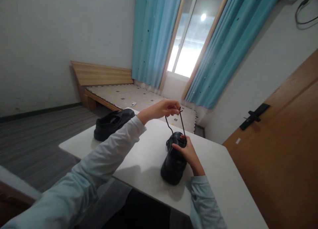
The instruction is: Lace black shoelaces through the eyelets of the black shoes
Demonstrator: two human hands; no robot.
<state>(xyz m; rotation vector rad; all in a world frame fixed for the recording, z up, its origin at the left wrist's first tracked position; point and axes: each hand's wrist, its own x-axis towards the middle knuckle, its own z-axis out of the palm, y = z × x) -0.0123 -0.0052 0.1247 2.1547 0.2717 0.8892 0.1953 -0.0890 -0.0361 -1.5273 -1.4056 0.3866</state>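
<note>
A black shoe stands on the white table in front of me, its heel toward me. My left hand is raised above the toe end, its fingers pinched on a black shoelace. The lace runs from those fingers down to the shoe, one strand on each side. Low on the shoe's right side, my right hand grips the upper, thumb across the opening and fingers on the far side. A second black shoe sits at the table's left, partly behind my left sleeve.
The white table has its near edge close to my body. Beyond it is a low wooden bed with a patterned mattress and a small white object on it. A wooden door stands at the right; blue curtains frame the window.
</note>
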